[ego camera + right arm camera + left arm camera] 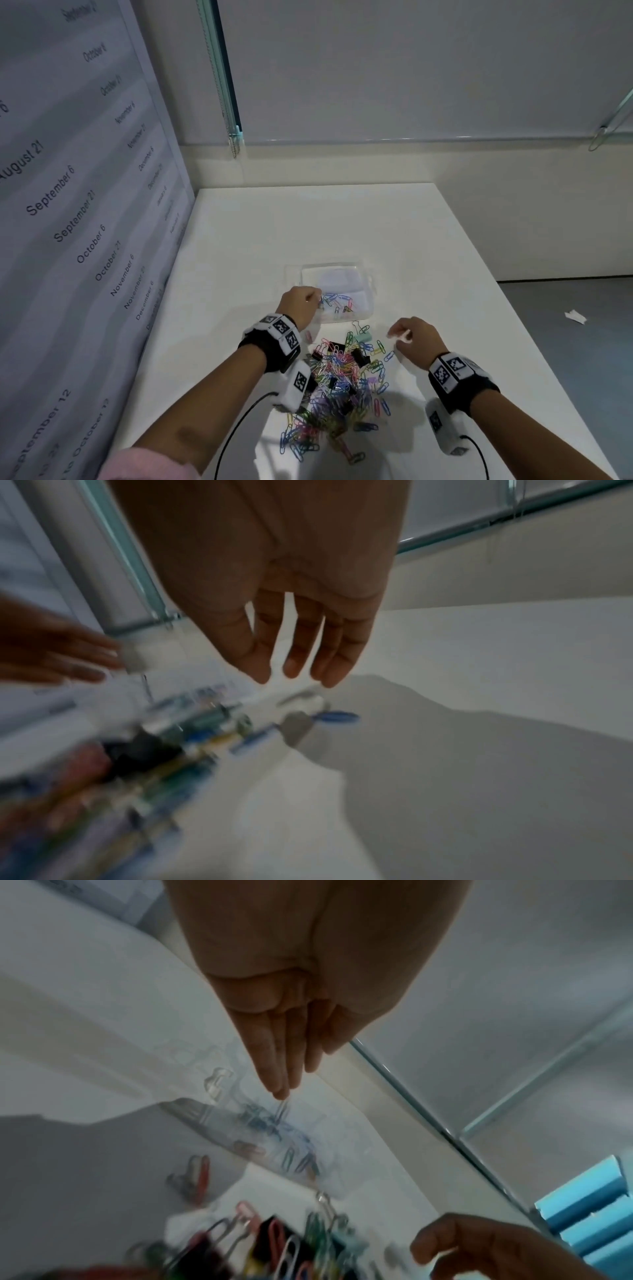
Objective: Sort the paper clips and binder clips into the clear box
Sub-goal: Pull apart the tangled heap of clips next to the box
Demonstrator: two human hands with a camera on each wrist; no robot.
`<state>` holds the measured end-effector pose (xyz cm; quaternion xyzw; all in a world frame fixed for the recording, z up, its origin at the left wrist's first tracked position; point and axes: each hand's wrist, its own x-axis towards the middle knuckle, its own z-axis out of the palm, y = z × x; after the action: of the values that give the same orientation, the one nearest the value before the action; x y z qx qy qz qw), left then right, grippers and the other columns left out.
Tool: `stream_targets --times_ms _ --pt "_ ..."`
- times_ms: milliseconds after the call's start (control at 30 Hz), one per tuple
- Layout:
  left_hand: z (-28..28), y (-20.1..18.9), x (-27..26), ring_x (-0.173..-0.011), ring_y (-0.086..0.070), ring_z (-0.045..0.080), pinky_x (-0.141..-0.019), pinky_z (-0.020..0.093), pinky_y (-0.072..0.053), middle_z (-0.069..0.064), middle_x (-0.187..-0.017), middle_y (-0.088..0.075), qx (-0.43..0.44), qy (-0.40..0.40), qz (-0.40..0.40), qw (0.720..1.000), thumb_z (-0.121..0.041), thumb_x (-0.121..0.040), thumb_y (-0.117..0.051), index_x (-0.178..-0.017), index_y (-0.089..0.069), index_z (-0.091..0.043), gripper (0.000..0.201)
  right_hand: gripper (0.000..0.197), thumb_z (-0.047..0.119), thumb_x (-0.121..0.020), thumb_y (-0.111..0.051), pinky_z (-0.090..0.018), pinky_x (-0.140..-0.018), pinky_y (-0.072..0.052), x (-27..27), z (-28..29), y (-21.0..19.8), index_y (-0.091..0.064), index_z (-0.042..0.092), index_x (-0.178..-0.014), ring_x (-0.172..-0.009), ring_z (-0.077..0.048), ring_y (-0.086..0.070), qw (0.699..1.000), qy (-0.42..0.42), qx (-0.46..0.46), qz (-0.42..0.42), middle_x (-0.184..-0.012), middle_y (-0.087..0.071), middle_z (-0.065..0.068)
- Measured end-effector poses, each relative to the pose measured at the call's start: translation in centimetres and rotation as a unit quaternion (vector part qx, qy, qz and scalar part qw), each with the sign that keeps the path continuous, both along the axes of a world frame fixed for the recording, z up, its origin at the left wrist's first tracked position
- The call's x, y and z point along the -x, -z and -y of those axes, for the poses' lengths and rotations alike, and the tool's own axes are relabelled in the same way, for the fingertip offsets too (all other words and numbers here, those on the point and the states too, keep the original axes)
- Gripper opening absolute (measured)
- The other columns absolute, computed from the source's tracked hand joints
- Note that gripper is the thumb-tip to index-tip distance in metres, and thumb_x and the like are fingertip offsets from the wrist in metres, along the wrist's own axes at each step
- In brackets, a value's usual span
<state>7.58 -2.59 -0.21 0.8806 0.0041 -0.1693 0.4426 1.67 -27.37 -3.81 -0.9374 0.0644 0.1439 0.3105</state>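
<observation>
counter (428, 240): white, flat | clear box (368, 301): sits on it, a few paper clips inside | pile of paper clips and binder clips (342, 387): just in front of the box | mint binder clip (363, 337): at the pile's far edge

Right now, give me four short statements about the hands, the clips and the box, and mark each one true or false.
1. The clear box already holds some paper clips. True.
2. The left hand is over the box, its fingertips pinching a paper clip. True.
3. The right hand holds a black binder clip. False: its fingers hang loose with nothing in them.
4. The pile on the table holds paper clips only. False: black binder clips lie in it too.
</observation>
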Motion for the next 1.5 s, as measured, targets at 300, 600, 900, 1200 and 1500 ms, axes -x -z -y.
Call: stream_targets --times_ms 300,600,900,1200,1500 --pt "1.0 3.0 6.1 -0.102 -0.050 0.019 -0.092 0.028 -0.045 0.005 -0.111 -0.047 -0.125 0.208 0.002 0.970 -0.023 -0.082 -0.065 -0.121 -0.055 -0.017 0.040 0.072 0.047 -0.058 -0.080 -0.022 -0.081 -0.034 3.0 -0.2 2.4 -0.049 0.026 -0.120 -0.093 -0.010 -0.038 0.994 -0.090 0.055 -0.039 -0.101 -0.037 0.004" --pt "0.9 5.4 8.4 -0.125 -0.039 0.022 -0.103 0.038 -0.042 0.002 -0.137 -0.032 -0.207 0.269 0.041 0.940 -0.039 -0.079 -0.067 -0.139 -0.037 -0.025 0.069 0.052 0.047 -0.050 -0.074 -0.014 -0.064 -0.033 3.9 -4.9 2.9 -0.052 0.029 -0.093 -0.083 -0.012 -0.043 0.985 -0.164 0.002 -0.055 -0.089 -0.037 0.006" --pt "-1.4 4.7 7.4 -0.101 -0.060 0.020 -0.083 0.024 -0.045 0.006 -0.112 -0.064 -0.141 0.187 0.017 0.972 -0.021 -0.085 -0.065 -0.104 -0.067 -0.016 0.020 0.027 0.023 -0.070 -0.075 -0.012 -0.060 -0.036 3.4 -2.7 1.5 -0.058 0.034 -0.088 -0.060 0.006 -0.044 0.993 -0.105 -0.015 -0.044 -0.091 -0.053 0.005" --pt "-1.1 3.2 6.1 -0.081 -0.056 0.012 -0.075 0.022 -0.044 0.008 -0.098 -0.071 -0.077 0.101 -0.005 0.992 -0.019 -0.082 -0.069 -0.092 -0.074 -0.009 0.015 0.021 0.020 -0.071 -0.074 -0.004 -0.056 -0.029 3.9 -3.5 1.4 -0.069 0.017 -0.091 -0.062 0.009 -0.037 0.978 -0.191 0.048 -0.066 -0.083 -0.042 0.011" --pt "-1.6 2.2 4.7 -0.079 -0.058 0.010 -0.075 0.022 -0.046 0.009 -0.095 -0.073 -0.021 0.055 -0.019 0.998 -0.004 -0.081 -0.067 -0.089 -0.076 -0.010 0.014 0.024 0.007 -0.070 -0.062 -0.011 -0.054 -0.032 3.7 -3.1 0.1 -0.064 0.032 -0.073 -0.063 -0.002 -0.046 0.990 -0.115 0.036 -0.069 -0.072 -0.044 0.018"
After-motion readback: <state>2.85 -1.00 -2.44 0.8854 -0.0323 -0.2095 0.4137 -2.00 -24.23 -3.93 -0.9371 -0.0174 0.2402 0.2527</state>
